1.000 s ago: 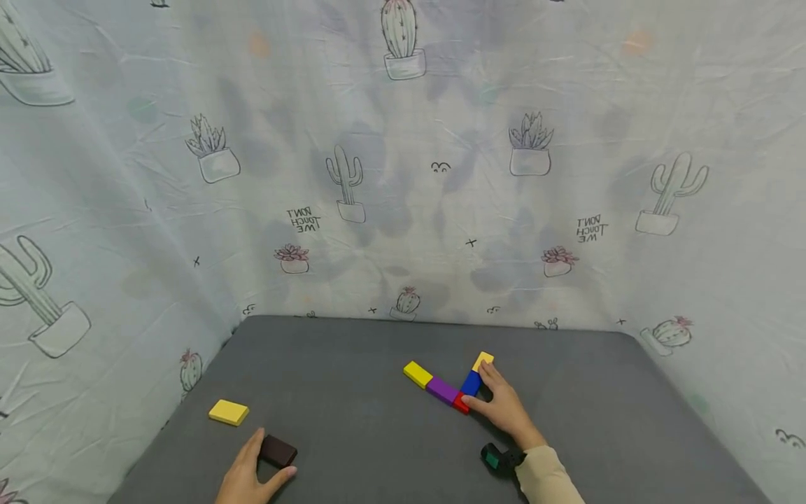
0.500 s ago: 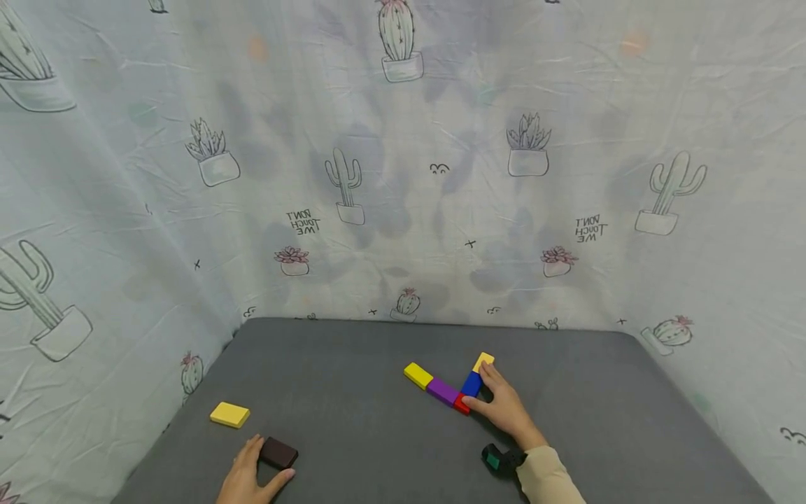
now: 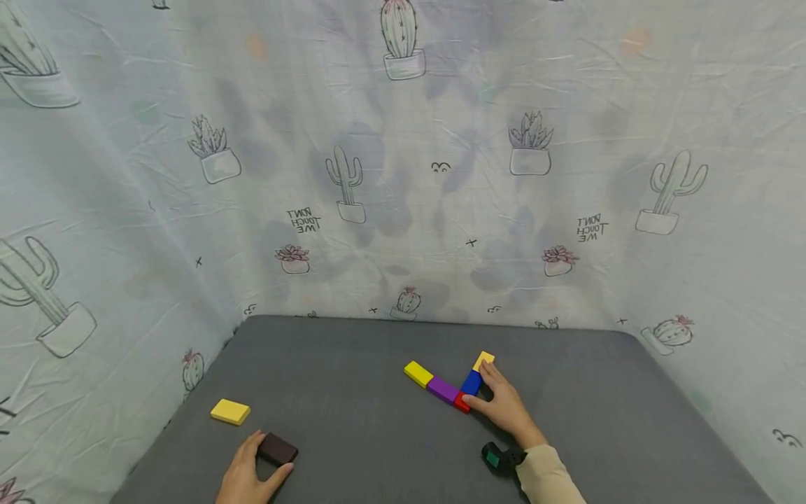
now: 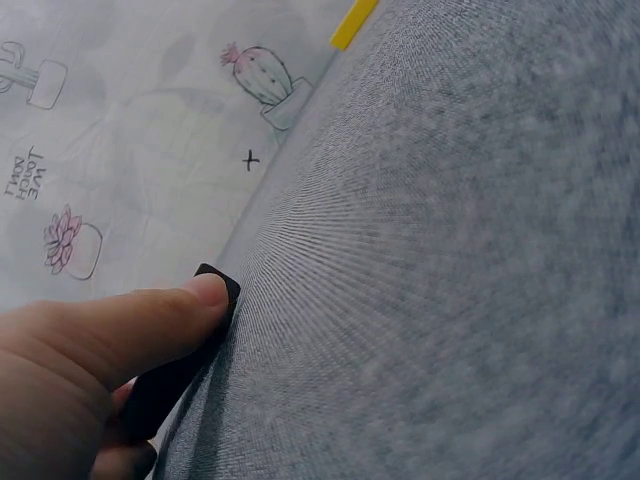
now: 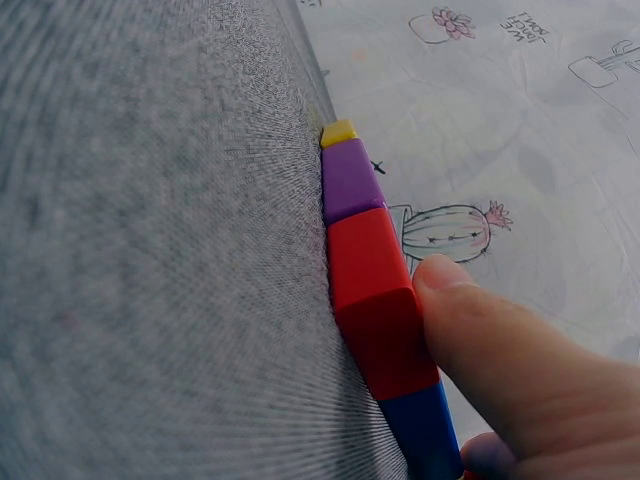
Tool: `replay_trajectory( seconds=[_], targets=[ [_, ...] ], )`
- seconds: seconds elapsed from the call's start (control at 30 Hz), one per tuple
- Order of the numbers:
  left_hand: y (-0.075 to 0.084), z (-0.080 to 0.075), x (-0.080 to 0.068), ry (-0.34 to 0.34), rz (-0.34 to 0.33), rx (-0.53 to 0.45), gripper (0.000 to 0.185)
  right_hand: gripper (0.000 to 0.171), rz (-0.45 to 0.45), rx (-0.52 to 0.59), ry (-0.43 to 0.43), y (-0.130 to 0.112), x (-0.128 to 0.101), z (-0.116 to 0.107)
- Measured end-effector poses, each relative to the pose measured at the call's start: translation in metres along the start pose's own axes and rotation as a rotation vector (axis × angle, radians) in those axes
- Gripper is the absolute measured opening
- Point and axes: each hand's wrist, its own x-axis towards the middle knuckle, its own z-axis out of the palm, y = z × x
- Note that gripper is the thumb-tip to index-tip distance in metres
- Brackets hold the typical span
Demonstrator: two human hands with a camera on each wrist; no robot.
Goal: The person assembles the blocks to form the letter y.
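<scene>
My left hand (image 3: pixel 255 463) pinches a dark brown block (image 3: pixel 279 448) between thumb and fingers at the near left of the grey table (image 3: pixel 352 434). The left wrist view shows a fingertip (image 4: pixel 205 292) on that brown block (image 4: pixel 165 390). My right hand (image 3: pixel 499 404) rests beside a V of flat blocks. Its thumb touches the red block (image 3: pixel 462 402) and its forefinger lies along the blue block (image 3: pixel 471 383) up to a yellow block (image 3: pixel 483 360). A purple block (image 3: pixel 443 389) and another yellow block (image 3: pixel 418 373) form the other arm. In the right wrist view the thumb (image 5: pixel 500 350) presses the red block (image 5: pixel 375 300).
A loose yellow block (image 3: pixel 229 411) lies at the left, beyond the brown one. Cactus-print cloth (image 3: pixel 403 175) walls the table at the back and on both sides. A black wrist device (image 3: pixel 497 458) sits by my right sleeve.
</scene>
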Motion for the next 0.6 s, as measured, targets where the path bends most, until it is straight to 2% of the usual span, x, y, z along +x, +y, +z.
replay_trajectory(
  seconds=[0.27, 0.6],
  targets=[
    [0.0024, -0.0014, -0.0022, 0.014, -0.002, -0.031, 0.089, 0.087, -0.032, -0.023, 0.024, -0.0013, -0.0009, -0.0002],
    [-0.0002, -0.0018, 0.0002, -0.012, -0.029, -0.05, 0.095, 0.088, -0.013, -0.008, 0.007, 0.0004, 0.0003, 0.0011]
  ],
)
